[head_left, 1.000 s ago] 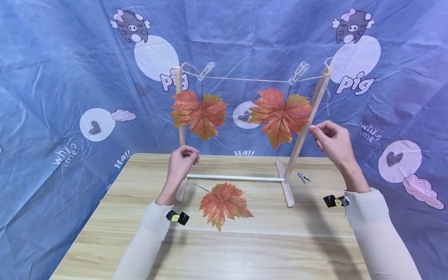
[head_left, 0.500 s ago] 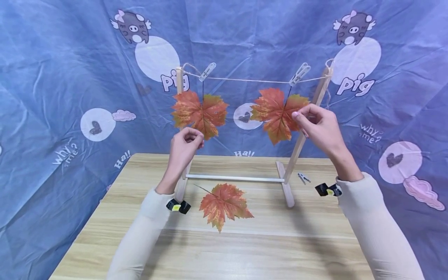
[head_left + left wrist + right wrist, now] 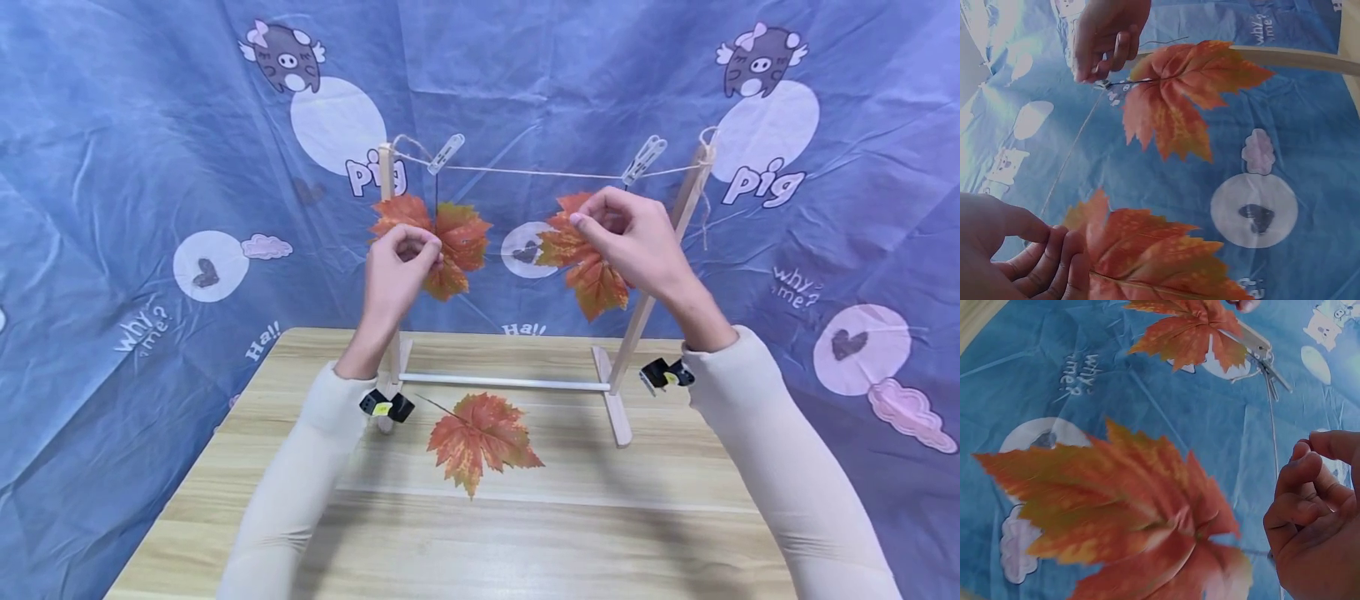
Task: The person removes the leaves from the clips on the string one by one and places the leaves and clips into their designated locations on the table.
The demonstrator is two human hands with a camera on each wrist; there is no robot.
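Note:
Two orange-red maple leaves hang by their stems from a string (image 3: 532, 172), each under a white clothespin. My left hand (image 3: 393, 279) is in front of the left leaf (image 3: 463, 242), thumb and fingertips together; nothing shows between them in the left wrist view. The right hand (image 3: 637, 242) covers part of the right leaf (image 3: 573, 258), below the right clothespin (image 3: 645, 158). Its fingers are curled, thumb against the index finger, with no held thing visible. The left clothespin (image 3: 447, 154) sits above the left hand. A third leaf (image 3: 480, 437) lies on the table.
A wooden stand with a left post (image 3: 386, 171), a right post (image 3: 690, 187) and a white crossbar (image 3: 502, 382) carries the string. A blue printed cloth (image 3: 480, 75) hangs behind the wooden table (image 3: 525, 542). The right wrist camera mostly hides a loose clothespin.
Both hands have risen from lower down to in front of the hanging leaves. The right hand has also moved left, away from beside the right post. The table leaf has stayed put.

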